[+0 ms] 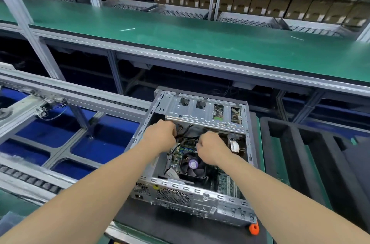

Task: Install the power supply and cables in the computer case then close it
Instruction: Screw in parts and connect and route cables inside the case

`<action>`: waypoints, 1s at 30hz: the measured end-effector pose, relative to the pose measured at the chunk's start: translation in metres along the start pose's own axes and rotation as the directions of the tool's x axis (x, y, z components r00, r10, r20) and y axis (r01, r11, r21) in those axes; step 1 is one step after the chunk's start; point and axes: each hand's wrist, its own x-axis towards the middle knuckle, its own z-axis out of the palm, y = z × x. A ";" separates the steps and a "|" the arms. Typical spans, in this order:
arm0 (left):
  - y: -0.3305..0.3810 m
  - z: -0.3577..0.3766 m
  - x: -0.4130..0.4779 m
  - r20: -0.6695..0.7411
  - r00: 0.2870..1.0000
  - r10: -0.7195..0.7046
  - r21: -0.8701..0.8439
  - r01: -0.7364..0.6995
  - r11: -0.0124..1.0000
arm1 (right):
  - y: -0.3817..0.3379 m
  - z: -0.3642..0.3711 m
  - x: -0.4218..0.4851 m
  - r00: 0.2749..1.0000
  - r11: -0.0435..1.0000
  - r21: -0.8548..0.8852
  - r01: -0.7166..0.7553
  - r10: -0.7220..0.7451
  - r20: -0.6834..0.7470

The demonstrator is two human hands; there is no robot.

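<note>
Here we reach both arms into the open computer case, which lies on a black mat on the desk, open face up and rear panel toward us. The black cables are what the coming move turns on. They run roughly left to right across the far half of the case, just below the drive cage and just beyond the CPU fan, so their long axis spans the gap between our hands. Our left grip takes the left end, fingers curled round the bundle close under the cage's edge. Our right grip sits at the right end, knuckles up and fingers curled down toward the board. Its fingertips are hidden, so we cannot tell whether it pinches a plug or holds nothing. A white connector lies loose just to the right of that hand. We judge the right grip to be the nearer one to the board's sockets, which lie beneath it and toward us, while the left looks placed to feed slack from under the cage. The power supply itself we cannot make out: our left forearm covers the near-left corner behind the mains socket.
</note>
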 end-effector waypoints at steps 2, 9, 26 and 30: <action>-0.005 0.006 0.000 0.032 0.999 0.011 0.041 -0.012 0.999 | -0.008 0.011 0.012 1.000 0.997 0.074 0.024 -0.023 -0.015; -0.002 0.019 0.010 0.050 0.983 0.179 0.210 -0.186 0.960 | -0.019 0.043 0.075 0.986 0.976 0.141 -0.164 0.167 -0.015; 0.005 0.027 0.020 0.074 0.984 0.161 0.306 -0.176 0.936 | -0.013 0.045 0.072 0.954 0.950 0.194 -0.245 0.272 -0.128; 0.027 0.035 0.035 0.216 0.963 0.164 0.307 -0.226 0.925 | -0.005 0.046 0.053 0.975 0.981 0.131 -0.140 0.160 -0.153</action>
